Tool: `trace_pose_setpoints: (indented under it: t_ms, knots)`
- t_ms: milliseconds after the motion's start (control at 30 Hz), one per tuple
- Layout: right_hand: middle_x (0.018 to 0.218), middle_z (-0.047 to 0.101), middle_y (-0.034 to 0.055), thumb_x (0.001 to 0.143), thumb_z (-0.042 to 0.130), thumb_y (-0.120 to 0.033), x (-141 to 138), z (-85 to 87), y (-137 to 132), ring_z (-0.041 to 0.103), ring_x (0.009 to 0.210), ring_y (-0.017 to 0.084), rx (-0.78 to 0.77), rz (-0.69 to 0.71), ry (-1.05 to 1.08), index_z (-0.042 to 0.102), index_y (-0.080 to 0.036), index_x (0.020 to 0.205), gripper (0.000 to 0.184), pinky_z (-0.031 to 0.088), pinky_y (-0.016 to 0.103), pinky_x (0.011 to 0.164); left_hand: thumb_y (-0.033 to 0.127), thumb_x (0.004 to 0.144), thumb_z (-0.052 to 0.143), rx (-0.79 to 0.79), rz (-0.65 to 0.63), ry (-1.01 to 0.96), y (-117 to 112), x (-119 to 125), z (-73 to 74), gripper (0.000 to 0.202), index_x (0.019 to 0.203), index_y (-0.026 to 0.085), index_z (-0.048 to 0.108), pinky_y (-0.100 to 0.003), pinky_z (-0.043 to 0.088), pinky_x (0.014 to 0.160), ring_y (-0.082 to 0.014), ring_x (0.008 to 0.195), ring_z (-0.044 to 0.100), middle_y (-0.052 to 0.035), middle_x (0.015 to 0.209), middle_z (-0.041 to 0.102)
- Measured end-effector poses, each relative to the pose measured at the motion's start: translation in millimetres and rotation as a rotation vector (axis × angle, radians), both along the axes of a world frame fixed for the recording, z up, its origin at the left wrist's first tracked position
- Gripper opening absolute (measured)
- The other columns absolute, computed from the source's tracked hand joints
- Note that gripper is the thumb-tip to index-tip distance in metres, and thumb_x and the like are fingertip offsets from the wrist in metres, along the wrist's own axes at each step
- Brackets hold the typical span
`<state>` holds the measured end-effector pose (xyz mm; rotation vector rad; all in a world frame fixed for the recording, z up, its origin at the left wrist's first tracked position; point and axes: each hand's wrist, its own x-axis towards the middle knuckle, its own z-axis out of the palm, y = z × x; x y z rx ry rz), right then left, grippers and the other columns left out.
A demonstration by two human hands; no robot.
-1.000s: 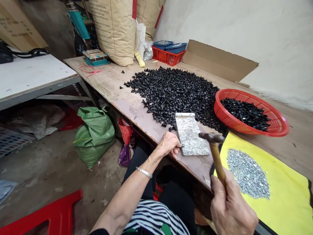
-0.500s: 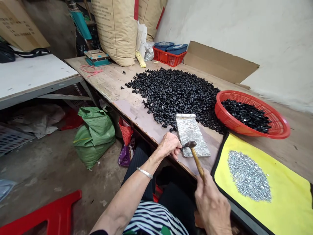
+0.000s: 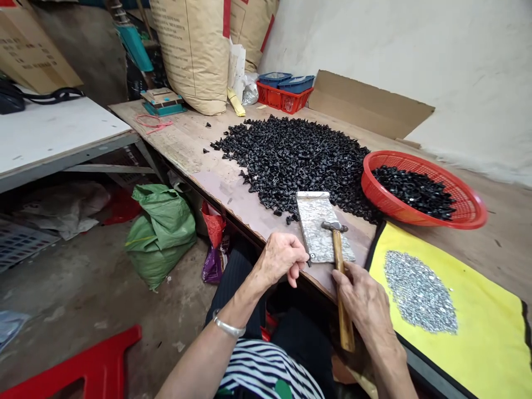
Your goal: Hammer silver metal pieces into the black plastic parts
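basket (image 3: 465,206) of red plastic holds small black pieces (image 3: 415,189)

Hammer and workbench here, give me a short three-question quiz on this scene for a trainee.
1. Which hand grips the hammer?
2. True or false: the silver pile lies on the yellow mat.
3. Fill the gap: the smaller heap of black pieces lies in the red ____.

Key: 1. The right hand. 2. True. 3. Basket.
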<state>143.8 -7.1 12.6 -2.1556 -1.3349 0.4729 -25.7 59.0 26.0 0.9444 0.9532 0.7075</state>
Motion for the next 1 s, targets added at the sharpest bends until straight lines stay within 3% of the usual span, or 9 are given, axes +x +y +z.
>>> trace_pose_setpoints:
  t_ms: [67, 100, 267, 467, 700, 900, 1000]
  knots:
    - [0.080, 0.062, 0.0109, 0.073, 0.052, -0.041, -5, 10.3, -3, 0.056, 0.080, 0.025, 0.118, 0.040, -0.137, 0.065, -0.016, 0.080, 0.029, 0.043, 0.038, 0.073, 0.015, 0.060, 0.056, -0.014, 0.005, -0.002, -7, -3, 7.8, 0.008, 0.053, 0.013, 0.052, -0.020, 0.038, 0.024, -0.0091, 0.026, 0.044, 0.0000, 0.045, 0.055]
    - [0.079, 0.062, 0.0104, 0.074, 0.051, -0.042, -10, 15.6, -5, 0.056, 0.079, 0.023, 0.139, 0.056, -0.076, 0.065, -0.016, 0.079, 0.030, 0.043, 0.037, 0.072, 0.015, 0.060, 0.056, -0.023, 0.002, -0.002, -9, -3, 10.6, 0.008, 0.053, 0.013, 0.052, -0.020, 0.038, 0.024, -0.0090, 0.026, 0.043, 0.0002, 0.044, 0.055]
    - [0.058, 0.056, 0.0006, 0.074, 0.060, -0.040, -34, 30.1, -11, 0.043, 0.045, 0.009, 0.015, 0.139, 0.780, 0.065, -0.015, 0.088, 0.029, 0.036, 0.023, 0.045, 0.016, 0.059, 0.058, -0.054, -0.016, -0.036, -16, -3, 15.7, 0.009, 0.053, 0.012, 0.053, -0.019, 0.036, 0.023, -0.0090, 0.025, 0.043, 0.0003, 0.042, 0.054]
    - [0.069, 0.065, 0.0065, 0.063, 0.073, -0.026, -44, 31.3, -10, 0.050, 0.048, 0.009, 0.067, -0.013, 1.178, 0.068, -0.013, 0.082, 0.024, 0.035, 0.020, 0.041, 0.016, 0.055, 0.061, -0.170, 0.004, -0.234, -15, -6, 9.4, 0.009, 0.053, 0.010, 0.054, -0.020, 0.037, 0.022, -0.0104, 0.026, 0.044, -0.0028, 0.046, 0.057]
    - [0.070, 0.065, 0.0085, 0.060, 0.074, -0.029, -45, 33.7, -9, 0.054, 0.052, 0.012, 0.049, -0.065, 1.246, 0.069, -0.011, 0.083, 0.029, 0.037, 0.020, 0.039, 0.016, 0.054, 0.061, -0.248, -0.010, -0.331, -14, -5, -3.3, 0.009, 0.054, 0.010, 0.055, -0.022, 0.038, 0.022, -0.0102, 0.026, 0.043, -0.0042, 0.047, 0.059]
    - [0.047, 0.053, -0.0004, 0.069, 0.067, -0.039, -40, 19.5, -6, 0.037, 0.034, 0.003, -0.006, -0.006, 0.989, 0.060, -0.012, 0.061, 0.029, 0.024, 0.017, 0.034, 0.016, 0.060, 0.057, -0.068, -0.012, -0.145, -17, 7, -6.3, 0.008, 0.055, 0.011, 0.054, -0.017, 0.032, 0.023, -0.0089, 0.025, 0.042, -0.0014, 0.042, 0.055]
    - [0.040, 0.049, -0.0016, 0.069, 0.063, -0.041, -26, 16.5, 2, 0.034, 0.030, 0.005, -0.130, 0.047, 0.903, 0.056, -0.014, 0.058, 0.030, 0.021, 0.018, 0.032, 0.017, 0.062, 0.056, -0.047, -0.038, -0.080, -18, 12, -10.4, 0.008, 0.057, 0.012, 0.053, -0.015, 0.029, 0.024, -0.0081, 0.024, 0.041, 0.0000, 0.040, 0.053]
